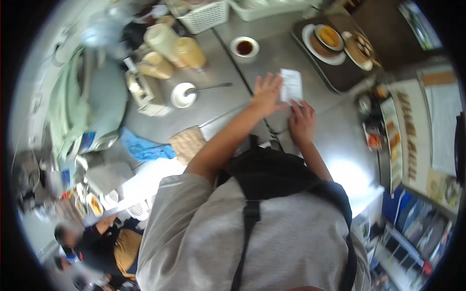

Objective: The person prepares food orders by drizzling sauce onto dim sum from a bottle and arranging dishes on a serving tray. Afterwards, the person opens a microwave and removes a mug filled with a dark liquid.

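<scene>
A white paper slip (291, 85) with faint print lies over the steel counter, its print too small to read. My left hand (266, 94) reaches in along the slip's left side, palm down, fingers spread, fingertips at its edge. At the slip's lower edge, my right hand (302, 122) has its fingers bent, with the fingertips on the paper. Beyond the hands stands a small white bowl of dark sauce (244, 47). To the right is a dark tray (335, 80) holding a plate with a bowl of yellow-orange food (329, 37) and a second dish (358, 50).
On the left are a white cup (183, 95) with a spoon, squeeze bottles (190, 52), a blue cloth (145, 145) and a brown cloth (187, 144). White baskets (206, 17) line the back. Shelving with small food items (407, 136) stands right. Another person (104, 247) is at lower left.
</scene>
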`<state>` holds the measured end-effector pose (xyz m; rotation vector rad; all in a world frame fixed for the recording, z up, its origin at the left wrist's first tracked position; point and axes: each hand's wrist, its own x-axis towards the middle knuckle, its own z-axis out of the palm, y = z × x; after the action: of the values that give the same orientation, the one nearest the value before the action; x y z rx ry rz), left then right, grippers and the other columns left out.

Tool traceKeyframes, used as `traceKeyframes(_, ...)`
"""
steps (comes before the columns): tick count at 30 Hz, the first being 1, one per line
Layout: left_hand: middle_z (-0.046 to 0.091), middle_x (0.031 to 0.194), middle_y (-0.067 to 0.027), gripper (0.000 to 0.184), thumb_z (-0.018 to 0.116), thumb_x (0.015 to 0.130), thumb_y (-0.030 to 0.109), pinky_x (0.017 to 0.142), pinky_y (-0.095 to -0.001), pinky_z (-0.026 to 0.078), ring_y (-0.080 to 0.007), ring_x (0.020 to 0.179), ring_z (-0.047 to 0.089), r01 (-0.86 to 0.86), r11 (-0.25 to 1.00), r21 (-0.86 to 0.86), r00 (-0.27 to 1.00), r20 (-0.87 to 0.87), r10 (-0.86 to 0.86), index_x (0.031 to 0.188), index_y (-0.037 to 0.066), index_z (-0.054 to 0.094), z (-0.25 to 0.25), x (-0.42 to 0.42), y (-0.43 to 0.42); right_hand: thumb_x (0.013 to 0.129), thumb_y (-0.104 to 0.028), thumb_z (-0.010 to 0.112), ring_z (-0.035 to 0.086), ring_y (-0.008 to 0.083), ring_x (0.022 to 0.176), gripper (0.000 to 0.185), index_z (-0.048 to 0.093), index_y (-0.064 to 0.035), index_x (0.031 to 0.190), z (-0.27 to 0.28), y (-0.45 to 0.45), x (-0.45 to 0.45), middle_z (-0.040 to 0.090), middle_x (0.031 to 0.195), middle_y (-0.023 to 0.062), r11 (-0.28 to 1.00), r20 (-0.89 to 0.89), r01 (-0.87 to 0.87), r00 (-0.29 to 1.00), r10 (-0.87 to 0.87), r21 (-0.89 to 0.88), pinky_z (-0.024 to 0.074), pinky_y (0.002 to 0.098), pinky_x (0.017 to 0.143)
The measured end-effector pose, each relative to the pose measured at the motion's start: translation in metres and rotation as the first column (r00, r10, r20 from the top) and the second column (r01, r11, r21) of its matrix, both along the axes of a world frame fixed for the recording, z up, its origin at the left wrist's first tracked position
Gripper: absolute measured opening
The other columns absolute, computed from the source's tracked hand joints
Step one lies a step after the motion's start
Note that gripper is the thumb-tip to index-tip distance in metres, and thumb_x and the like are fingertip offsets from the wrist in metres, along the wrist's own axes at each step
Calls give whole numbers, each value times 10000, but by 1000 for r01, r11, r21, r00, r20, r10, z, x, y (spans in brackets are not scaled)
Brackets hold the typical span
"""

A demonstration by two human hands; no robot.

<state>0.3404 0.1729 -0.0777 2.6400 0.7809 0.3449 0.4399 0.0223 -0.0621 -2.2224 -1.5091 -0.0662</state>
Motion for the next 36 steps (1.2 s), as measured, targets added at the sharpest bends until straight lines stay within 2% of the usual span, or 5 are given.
traceKeyframes(11,594,1044,-128,341,559,773,75,852,-357,440,-285,961,572,-833,532,-155,205,805,557,1112,42,582,137,-228,144,770,-157,606,463,318,1044,381,592,-176,1151,11,12,17,510,1150,96,999,-190,-22,982,16,-32,359,419,939)
traceKeyframes(25,659,957,-132,295,624,776,123,805,-336,476,-245,892,633,-889,414,-196,254,543,801,1066,71,642,106,-306,216,807,-90,603,559,228,891,275,626,-86,1081,19,16,24,617,973,90,996,-310,69,949,-49,55,438,335,823)
traceKeyframes(29,667,895,-59,162,597,809,35,724,-259,466,-118,800,607,-649,675,-352,146,813,564,960,55,653,191,-240,153,832,-98,600,593,187,804,216,642,-70,1041,74,5,11,640,910,94,992,-580,93,814,-23,90,469,315,759)
traceKeyframes(32,659,826,-22,148,632,761,56,657,-270,473,-136,715,597,-196,916,-351,807,472,354,903,89,657,213,-167,58,858,-147,593,625,165,753,181,656,-52,998,142,-18,-3,666,861,100,984,-834,-149,551,-2,-100,488,309,701)
traceKeyframes(36,657,898,-133,263,584,843,237,720,-348,479,-256,794,632,480,616,-625,827,87,-556,1067,111,636,91,-92,-32,868,-189,573,641,243,777,191,663,-68,986,162,-44,-18,671,864,116,806,-730,-498,672,125,-320,493,337,707)
